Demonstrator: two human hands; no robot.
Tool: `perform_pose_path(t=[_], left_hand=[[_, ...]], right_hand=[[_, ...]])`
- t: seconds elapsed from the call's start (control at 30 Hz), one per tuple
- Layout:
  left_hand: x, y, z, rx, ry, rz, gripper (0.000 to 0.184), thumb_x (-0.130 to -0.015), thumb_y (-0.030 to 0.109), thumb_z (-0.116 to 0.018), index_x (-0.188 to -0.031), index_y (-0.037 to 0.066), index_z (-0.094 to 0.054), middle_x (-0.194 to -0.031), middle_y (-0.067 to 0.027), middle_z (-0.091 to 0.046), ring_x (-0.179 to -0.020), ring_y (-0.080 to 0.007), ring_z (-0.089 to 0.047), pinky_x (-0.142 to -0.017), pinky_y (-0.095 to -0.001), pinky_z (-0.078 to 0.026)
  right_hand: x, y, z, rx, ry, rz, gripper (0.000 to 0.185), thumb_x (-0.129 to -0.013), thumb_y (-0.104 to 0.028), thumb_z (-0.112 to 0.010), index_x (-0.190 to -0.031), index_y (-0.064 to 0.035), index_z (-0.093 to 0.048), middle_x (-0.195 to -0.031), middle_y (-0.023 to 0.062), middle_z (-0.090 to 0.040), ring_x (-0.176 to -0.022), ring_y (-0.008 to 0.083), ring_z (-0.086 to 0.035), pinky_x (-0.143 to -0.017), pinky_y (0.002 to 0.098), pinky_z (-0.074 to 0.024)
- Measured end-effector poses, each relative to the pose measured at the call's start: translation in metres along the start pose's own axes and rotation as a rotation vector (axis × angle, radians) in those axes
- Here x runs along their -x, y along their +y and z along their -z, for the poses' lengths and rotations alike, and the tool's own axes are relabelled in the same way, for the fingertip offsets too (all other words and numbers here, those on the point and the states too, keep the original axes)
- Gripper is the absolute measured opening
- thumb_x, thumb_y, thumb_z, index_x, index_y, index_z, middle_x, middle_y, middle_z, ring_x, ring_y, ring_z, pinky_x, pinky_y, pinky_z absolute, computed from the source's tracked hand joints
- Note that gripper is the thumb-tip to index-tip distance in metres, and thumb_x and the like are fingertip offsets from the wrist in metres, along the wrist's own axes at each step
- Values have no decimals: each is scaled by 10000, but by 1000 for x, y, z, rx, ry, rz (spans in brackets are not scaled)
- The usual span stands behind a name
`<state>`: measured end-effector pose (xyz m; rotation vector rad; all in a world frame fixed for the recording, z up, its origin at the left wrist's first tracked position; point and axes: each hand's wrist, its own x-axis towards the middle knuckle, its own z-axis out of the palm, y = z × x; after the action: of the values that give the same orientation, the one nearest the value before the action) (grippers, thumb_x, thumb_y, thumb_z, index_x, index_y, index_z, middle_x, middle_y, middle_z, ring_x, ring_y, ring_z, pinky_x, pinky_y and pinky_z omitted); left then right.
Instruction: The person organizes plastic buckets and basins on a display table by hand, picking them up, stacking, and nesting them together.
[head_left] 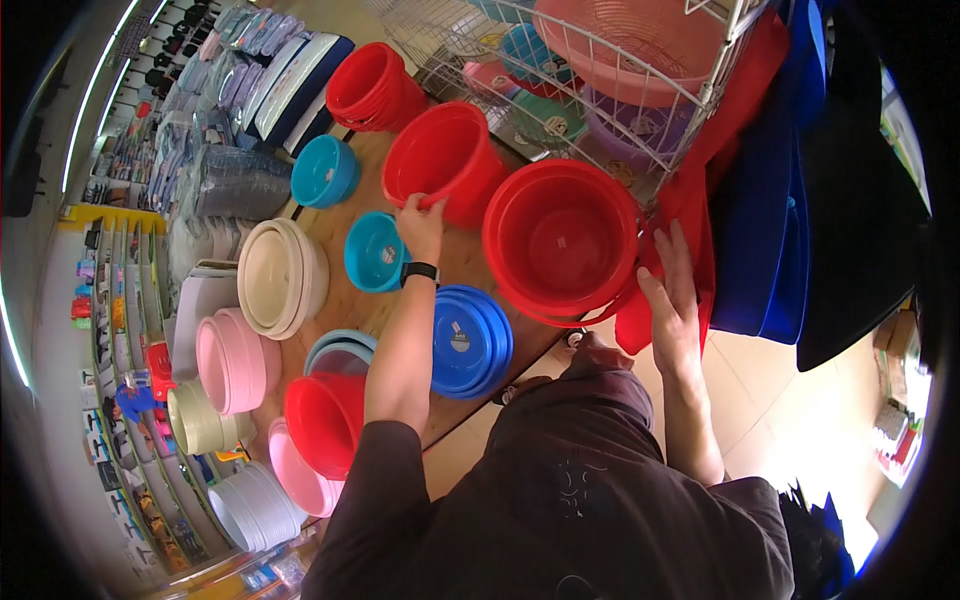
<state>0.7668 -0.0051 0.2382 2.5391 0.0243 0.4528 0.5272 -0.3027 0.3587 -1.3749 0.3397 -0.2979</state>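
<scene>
Middle red bucket stands on the table, rim pinched by the left hand. Right hand open beside the larger red tub; contact unclear. Plastic appears light, semi-stiff, smooth; rim offers best hold.

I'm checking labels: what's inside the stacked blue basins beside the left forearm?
The top blue basin shows a round grey label on its bottom. The insides of those beneath are covered from view.

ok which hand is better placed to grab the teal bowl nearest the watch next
Likely the left hand: it's right beside that teal bowl, though it grips a red tub; the right hand is farther off.
</scene>
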Motion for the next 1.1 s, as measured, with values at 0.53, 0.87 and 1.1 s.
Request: perform_pose_path(t=[0.53, 0.87, 1.1], left_hand=[[33, 107, 149, 781, 274, 8, 199, -851, 18, -675, -1034, -3, -600, -974, -38, -595, -879, -120, -560, -809, -264, -461], [145, 145, 120, 576, -13, -270, 316, -674, -29, -793, -932, 29, -621, -1159, -122, -569, -1037, -240, -573, -878, -348, -456], [168, 143, 107, 466, 9, -252, 341, -628, -26, -805, -911, 28, -622, -1164, -155, -549, -1007, -309, -577, -858, -380, -462]], right_hand=[[1, -3, -5, 3, 11, -4, 674, -957, -155, -513, -1502, 4, -147, -1502, 242, -287, -1414, 270, -259, -1133, 374, -238], [2, 5, -11, -186, 187, 62, 624, -1034, -405, -296, -1515, -47, -126, -1533, 205, -238, -1445, 255, -182, -1177, 384, -104], [4, 0, -7, 7, 146, 64, 625, -1030, -400, -301, -1524, -68, -110, -1534, 213, -238, -1453, 267, -142, -1172, 388, -50]])
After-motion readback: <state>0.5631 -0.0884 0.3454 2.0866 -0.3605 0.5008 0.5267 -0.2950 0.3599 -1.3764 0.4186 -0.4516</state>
